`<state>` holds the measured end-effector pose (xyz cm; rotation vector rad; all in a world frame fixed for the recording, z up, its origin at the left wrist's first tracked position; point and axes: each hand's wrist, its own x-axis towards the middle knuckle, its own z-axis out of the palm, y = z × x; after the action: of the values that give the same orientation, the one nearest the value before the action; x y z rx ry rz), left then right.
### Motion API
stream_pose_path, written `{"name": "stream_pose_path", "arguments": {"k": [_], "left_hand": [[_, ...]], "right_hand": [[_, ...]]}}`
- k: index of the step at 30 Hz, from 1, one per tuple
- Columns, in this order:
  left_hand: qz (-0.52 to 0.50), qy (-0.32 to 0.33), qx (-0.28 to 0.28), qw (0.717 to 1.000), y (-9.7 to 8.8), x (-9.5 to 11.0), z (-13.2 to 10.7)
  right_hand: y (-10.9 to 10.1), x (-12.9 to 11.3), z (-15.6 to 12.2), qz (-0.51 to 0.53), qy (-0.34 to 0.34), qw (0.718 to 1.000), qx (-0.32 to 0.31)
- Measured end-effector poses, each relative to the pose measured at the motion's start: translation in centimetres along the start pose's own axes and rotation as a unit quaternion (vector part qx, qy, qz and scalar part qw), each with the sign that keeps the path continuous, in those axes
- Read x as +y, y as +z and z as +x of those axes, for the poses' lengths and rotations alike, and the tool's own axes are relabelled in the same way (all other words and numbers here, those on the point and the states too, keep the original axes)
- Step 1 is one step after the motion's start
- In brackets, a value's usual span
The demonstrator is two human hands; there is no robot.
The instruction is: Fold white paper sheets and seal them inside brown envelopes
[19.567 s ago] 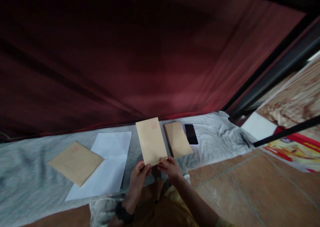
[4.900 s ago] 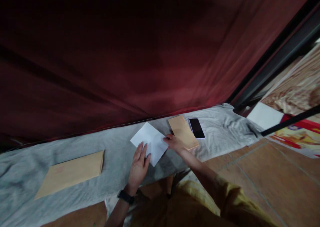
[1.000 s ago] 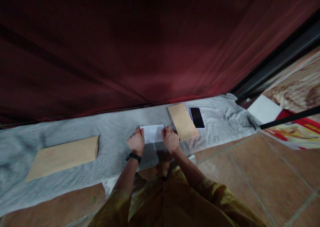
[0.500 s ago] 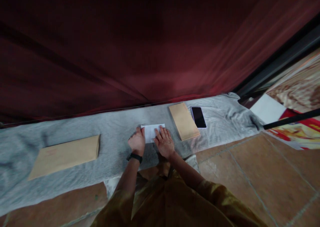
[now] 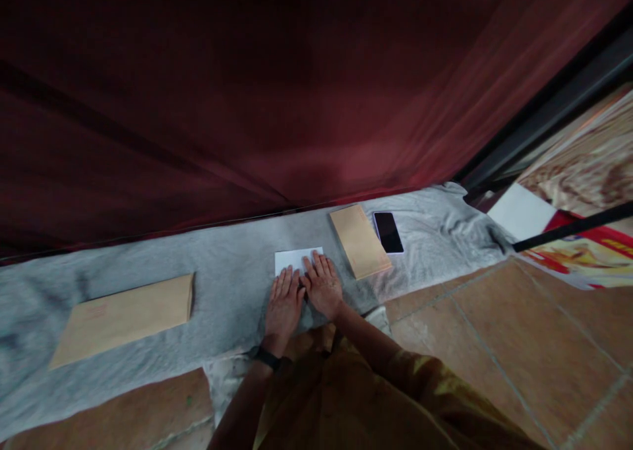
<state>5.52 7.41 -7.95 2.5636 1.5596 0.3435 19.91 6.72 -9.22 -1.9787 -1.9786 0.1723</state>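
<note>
A small folded sheet of white paper [image 5: 297,257] lies on the grey cloth in front of me. My left hand [image 5: 284,303] rests flat on its left part, fingers stretched out and pointing away from me. Close beside it, my right hand [image 5: 322,285] presses flat on the right part, fingers a little spread. The two thumbs nearly meet, and the near edge of the paper is hidden under the hands. Just right of my right hand is a brown envelope [image 5: 361,241], lying at a slant.
A smartphone [image 5: 388,232] lies against the right envelope. More brown envelopes [image 5: 126,318], apparently stacked, lie at the left on the grey cloth [image 5: 222,258]. Behind hangs a dark red curtain [image 5: 316,120]. A black bar [image 5: 573,227] and a printed poster [image 5: 588,258] stand at the right, above floor tiles [image 5: 475,344].
My left hand has opened from a curled grip at the paper's left edge and now lies flat on it, nearer my right hand. The right hand has stayed almost in place.
</note>
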Motion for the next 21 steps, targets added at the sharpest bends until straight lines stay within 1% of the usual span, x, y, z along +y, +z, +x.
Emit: {"name": "stream_pose_path", "arguments": {"k": [3, 7, 10, 12, 13, 18, 21], "left_hand": [[0.015, 0.004, -0.019, 1.000, 0.5, -0.1, -0.3], [0.037, 0.020, -0.028, 0.999, 0.6, -0.4, -0.3], [0.050, 0.027, -0.040, 0.998, 0.8, -0.4, -0.3], [0.054, 0.029, -0.042, 0.997, 0.9, -0.4, -0.3], [0.055, 0.029, -0.039, 0.997, 1.0, -0.5, -0.2], [0.040, 0.026, -0.020, 0.999, 1.2, -0.6, -0.3], [0.030, 0.004, 0.000, 1.000, 1.3, -0.6, -0.2]], "right_hand": [[-0.1, 0.0, 0.0, 0.000, -0.001, 1.000, 0.005], [-0.7, -0.6, 0.8, 0.003, 0.013, 1.000, 0.008], [-0.9, -1.3, 1.7, 0.014, -0.027, 1.000, 0.004], [-0.8, -1.4, 2.1, 0.017, -0.057, 0.998, -0.002], [-0.6, -1.3, 2.3, 0.016, -0.062, 0.998, -0.004], [0.1, 0.1, 2.0, 0.003, -0.031, 0.999, 0.012], [0.2, 0.8, 1.6, -0.009, 0.001, 1.000, 0.028]]}}
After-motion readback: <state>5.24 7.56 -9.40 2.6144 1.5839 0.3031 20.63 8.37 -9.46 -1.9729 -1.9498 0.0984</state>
